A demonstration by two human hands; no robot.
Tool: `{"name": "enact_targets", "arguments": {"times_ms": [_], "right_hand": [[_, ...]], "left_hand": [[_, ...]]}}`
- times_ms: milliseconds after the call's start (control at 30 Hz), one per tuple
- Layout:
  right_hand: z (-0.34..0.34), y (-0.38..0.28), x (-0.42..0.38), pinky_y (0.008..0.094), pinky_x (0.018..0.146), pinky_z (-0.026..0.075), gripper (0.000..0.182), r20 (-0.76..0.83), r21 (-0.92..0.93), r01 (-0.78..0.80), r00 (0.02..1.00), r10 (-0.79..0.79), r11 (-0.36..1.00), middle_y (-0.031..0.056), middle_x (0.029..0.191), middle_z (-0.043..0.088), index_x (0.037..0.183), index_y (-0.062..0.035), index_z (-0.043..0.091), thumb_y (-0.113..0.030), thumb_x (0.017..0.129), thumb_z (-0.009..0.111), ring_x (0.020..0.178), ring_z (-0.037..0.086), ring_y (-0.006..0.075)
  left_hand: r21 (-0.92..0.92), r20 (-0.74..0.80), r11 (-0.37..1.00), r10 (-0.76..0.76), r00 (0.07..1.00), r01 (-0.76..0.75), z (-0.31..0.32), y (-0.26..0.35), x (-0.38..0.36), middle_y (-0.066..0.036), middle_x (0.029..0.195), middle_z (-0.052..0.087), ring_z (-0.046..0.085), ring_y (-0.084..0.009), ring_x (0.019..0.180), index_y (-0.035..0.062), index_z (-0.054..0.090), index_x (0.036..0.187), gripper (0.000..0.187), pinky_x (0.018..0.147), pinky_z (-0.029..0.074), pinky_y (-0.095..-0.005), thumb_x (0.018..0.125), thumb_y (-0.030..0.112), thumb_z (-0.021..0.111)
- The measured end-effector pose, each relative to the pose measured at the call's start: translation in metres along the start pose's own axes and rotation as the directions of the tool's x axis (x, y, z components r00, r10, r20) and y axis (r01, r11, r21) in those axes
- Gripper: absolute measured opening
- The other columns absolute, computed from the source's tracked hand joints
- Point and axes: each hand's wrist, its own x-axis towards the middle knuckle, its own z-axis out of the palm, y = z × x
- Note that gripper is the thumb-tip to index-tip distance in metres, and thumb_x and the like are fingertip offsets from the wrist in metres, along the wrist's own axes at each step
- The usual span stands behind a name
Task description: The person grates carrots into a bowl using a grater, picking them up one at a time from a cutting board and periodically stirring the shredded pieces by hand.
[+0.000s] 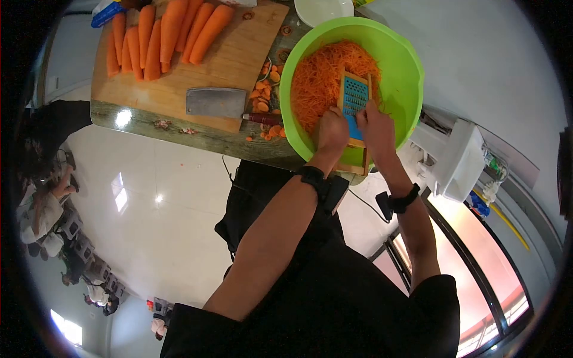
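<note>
A wooden-framed grater with a blue plate [356, 90] leans inside a light green bowl [401, 71], over a heap of shredded carrot [316, 74]. My left hand [333, 130] is closed at the left edge of the grater's frame. On the right side of the blue plate rests my right hand [378, 128], its fingers curled closed; what they hold, if anything, is hidden. The lower end of the grater's frame sticks out over the bowl's near rim.
Several peeled carrots [173, 30] lie on a wooden cutting board [143, 98], with a cleaver [216, 102] nearer the table edge. Carrot slices [261, 95] are scattered between board and bowl. A white bowl [324, 11] stands behind. People [45, 215] are at the far left.
</note>
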Motion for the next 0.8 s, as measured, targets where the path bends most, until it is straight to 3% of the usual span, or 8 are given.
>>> {"name": "enact_targets", "arguments": {"times_ms": [33,233,300,467,500,667,733,800], "right_hand": [[0.006,0.002,0.003,0.0526,0.064,0.053,0.032,0.003,0.0,-0.001,1.0,0.001,1.0,0.0239,0.076,0.065,0.113,-0.0013,0.051,-0.026,0.093,0.054,0.07,0.065,0.0413],[0.019,0.008,0.02,0.0533,0.063,0.053,0.037,-0.186,-0.023,0.079,0.979,-0.082,0.997,0.0245,0.076,0.065,0.119,0.0,0.05,-0.027,0.094,0.053,0.069,0.066,0.0401],[0.02,0.004,0.021,0.0505,0.058,0.05,0.013,-0.249,-0.058,0.052,0.966,-0.065,0.997,0.0209,0.068,0.062,0.087,-0.0037,0.05,-0.015,0.09,0.055,0.064,0.063,0.041],[0.028,0.012,0.047,0.0518,0.063,0.052,0.02,-0.302,-0.042,0.089,0.948,-0.098,0.995,0.0233,0.075,0.064,0.1,-0.0016,0.053,-0.019,0.091,0.054,0.069,0.064,0.0411],[0.028,0.015,0.054,0.0514,0.066,0.054,0.031,-0.306,-0.101,0.133,0.939,-0.158,0.986,0.0249,0.08,0.065,0.113,0.0006,0.056,-0.023,0.092,0.054,0.073,0.066,0.0401],[0.029,0.021,0.083,0.0498,0.067,0.054,0.025,-0.234,-0.135,0.096,0.964,-0.126,0.986,0.0228,0.081,0.066,0.103,0.0014,0.058,-0.021,0.091,0.055,0.075,0.066,0.0405],[0.033,0.025,0.101,0.0497,0.068,0.054,0.024,-0.24,-0.157,0.097,0.962,-0.133,0.983,0.0222,0.081,0.066,0.1,0.0016,0.059,-0.021,0.091,0.056,0.076,0.066,0.0406],[0.036,0.021,0.119,0.0499,0.067,0.054,0.022,-0.356,-0.194,0.168,0.906,-0.229,0.966,0.021,0.076,0.066,0.094,0.0009,0.06,-0.021,0.091,0.057,0.075,0.066,0.0405]], "left_hand": [[-0.036,-0.034,0.999,0.027,0.999,-0.028,-0.001,0.001,-0.001,-0.033,0.07,0.06,0.063,-0.0459,0.066,-0.0068,0.059,0.066,0.052,0.053,0.05,-0.05,0.101,0.024,0.037],[-0.003,0.005,1.0,-0.009,1.0,0.009,0.0,0.002,-0.001,-0.032,0.077,0.063,0.063,-0.048,0.075,-0.0085,0.061,0.072,0.054,0.063,0.05,-0.0524,0.102,0.027,0.034],[-0.017,-0.023,0.999,0.032,0.999,-0.033,0.001,-0.001,0.0,-0.031,0.077,0.063,0.063,-0.0481,0.074,-0.0083,0.062,0.073,0.054,0.063,0.05,-0.0525,0.102,0.027,0.033],[-0.112,-0.066,0.99,0.081,0.995,-0.088,0.01,-0.012,0.001,-0.032,0.074,0.062,0.063,-0.0469,0.072,-0.0062,0.062,0.072,0.052,0.059,0.051,-0.0514,0.102,0.026,0.034],[-0.08,-0.072,0.987,0.135,0.988,-0.141,0.01,-0.013,0.002,-0.032,0.073,0.062,0.063,-0.0466,0.07,-0.0051,0.062,0.071,0.052,0.058,0.051,-0.051,0.102,0.026,0.035],[0.042,-0.093,0.993,0.113,0.989,-0.109,0.012,-0.016,0.005,-0.031,0.069,0.061,0.063,-0.0465,0.066,-0.0033,0.06,0.068,0.05,0.058,0.052,-0.0511,0.101,0.026,0.037],[0.318,-0.189,0.902,0.362,0.913,-0.292,0.02,-0.028,0.01,-0.03,0.069,0.062,0.063,-0.0462,0.064,-0.0028,0.06,0.067,0.049,0.057,0.052,-0.0509,0.101,0.025,0.037],[0.309,-0.178,0.9,0.372,0.911,-0.307,0.024,-0.034,0.015,-0.029,0.068,0.062,0.063,-0.0456,0.063,-0.0019,0.06,0.067,0.049,0.057,0.052,-0.0506,0.101,0.025,0.038]]}}
